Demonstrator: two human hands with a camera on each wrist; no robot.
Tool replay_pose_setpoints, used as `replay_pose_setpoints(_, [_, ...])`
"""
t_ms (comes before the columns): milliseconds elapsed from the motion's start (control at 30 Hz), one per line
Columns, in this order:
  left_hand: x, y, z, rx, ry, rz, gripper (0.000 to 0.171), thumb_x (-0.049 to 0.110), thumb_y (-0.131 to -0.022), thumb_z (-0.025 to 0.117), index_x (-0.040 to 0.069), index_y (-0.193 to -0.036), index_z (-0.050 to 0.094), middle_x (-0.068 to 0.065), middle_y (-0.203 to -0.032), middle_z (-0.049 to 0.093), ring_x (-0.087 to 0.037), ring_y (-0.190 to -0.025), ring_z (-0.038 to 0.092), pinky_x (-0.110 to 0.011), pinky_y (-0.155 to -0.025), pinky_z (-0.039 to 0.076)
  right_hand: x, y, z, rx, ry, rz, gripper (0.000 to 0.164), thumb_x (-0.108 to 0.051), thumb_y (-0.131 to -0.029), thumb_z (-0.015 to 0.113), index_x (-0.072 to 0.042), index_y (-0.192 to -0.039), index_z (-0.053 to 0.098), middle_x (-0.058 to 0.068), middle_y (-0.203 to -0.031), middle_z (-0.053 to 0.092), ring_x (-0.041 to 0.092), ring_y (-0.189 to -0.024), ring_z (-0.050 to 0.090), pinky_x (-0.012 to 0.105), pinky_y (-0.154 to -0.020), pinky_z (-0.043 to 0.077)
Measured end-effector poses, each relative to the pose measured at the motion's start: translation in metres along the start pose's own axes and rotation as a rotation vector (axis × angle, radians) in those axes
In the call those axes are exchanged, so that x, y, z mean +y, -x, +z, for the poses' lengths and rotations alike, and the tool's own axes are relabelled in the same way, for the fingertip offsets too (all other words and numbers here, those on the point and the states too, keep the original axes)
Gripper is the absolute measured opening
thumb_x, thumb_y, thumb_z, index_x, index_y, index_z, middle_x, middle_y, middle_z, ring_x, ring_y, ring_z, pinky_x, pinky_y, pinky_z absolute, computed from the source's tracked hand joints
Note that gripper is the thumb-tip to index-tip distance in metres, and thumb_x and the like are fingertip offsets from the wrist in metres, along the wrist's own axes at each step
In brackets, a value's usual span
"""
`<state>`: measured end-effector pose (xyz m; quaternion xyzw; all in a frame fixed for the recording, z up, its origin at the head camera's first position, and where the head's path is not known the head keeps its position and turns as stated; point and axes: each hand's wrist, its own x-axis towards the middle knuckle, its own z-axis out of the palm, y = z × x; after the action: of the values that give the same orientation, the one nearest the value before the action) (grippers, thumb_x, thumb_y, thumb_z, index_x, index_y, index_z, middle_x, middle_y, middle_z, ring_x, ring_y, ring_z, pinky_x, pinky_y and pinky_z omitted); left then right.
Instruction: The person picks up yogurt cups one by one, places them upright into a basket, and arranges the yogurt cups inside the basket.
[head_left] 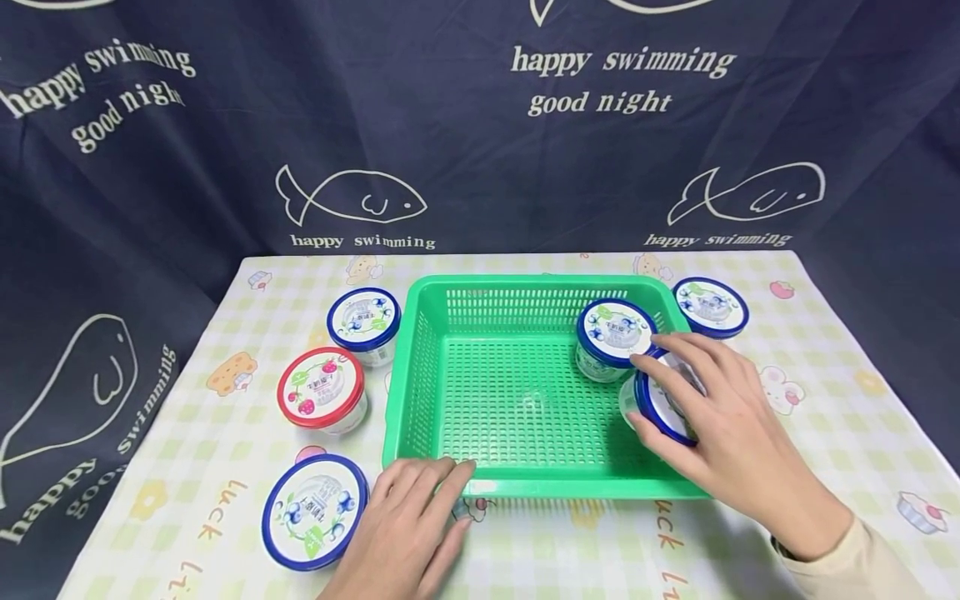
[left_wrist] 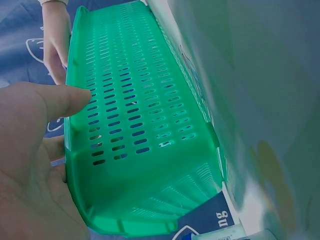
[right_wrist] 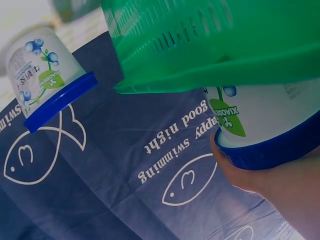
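The right hand (head_left: 727,421) is gripping a tilted cup (head_left: 664,408) between thumb and bent fingers, the cup's blue lid facing the palm at the right end of the basket (head_left: 585,487). A second cup (head_left: 617,332) is standing in the basket, just beyond the fingertips. The left hand (head_left: 408,527) is pinching the near rim, its thumb lying against the outer wall.

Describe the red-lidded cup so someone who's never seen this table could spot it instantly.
Find the green basket on the checked tablecloth. Left of it, the red-lidded cup stands between a farther cup and a nearer cup. Its red rim and red berries set it apart: both those neighbours have blue rims and blue berries.
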<state>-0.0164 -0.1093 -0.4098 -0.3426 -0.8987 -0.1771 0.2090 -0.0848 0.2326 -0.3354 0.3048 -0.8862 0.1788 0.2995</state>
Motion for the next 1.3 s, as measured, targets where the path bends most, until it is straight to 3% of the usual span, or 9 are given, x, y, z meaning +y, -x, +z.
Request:
replay_pose_setpoints(233, [-0.001,0.001,0.000,-0.003,-0.002,-0.001,0.045,0.034,-0.102,0.045,0.010,-0.138,0.055,-0.003,-0.123,0.060,-0.019,-0.111,0.054,-0.036,-0.101,0.029,0.003,0.004,0.002,-0.039,0.005,0.003,0.060,-0.057,-0.095,0.050,-0.006,-0.121,0.068,0.019,-0.127,0.060,0.044,-0.121,0.047,0.061,-0.088,0.033])
replay_pose_setpoints(633, [-0.001,0.000,0.000,-0.013,0.002,-0.003,0.046,0.032,-0.098,0.052,0.010,-0.138,0.055,-0.003,-0.123,0.060,-0.019,-0.112,0.054,-0.036,-0.101,0.029,0.006,0.008,0.010,-0.164,0.027,0.015,0.059,-0.056,-0.096,0.049,-0.007,-0.126,0.065,0.019,-0.132,0.056,0.041,-0.124,0.045,0.062,-0.098,0.031])
replay_pose_setpoints(1300, [-0.001,0.001,-0.001,-0.036,0.004,-0.008,0.047,0.031,-0.096,0.056,0.010,-0.138,0.055,-0.002,-0.124,0.059,-0.018,-0.113,0.053,-0.036,-0.102,0.028,0.003,0.012,0.019,-0.244,0.008,0.009,0.054,-0.050,-0.093,0.058,-0.011,-0.129,0.063,0.017,-0.133,0.054,0.042,-0.126,0.044,0.065,-0.101,0.031])
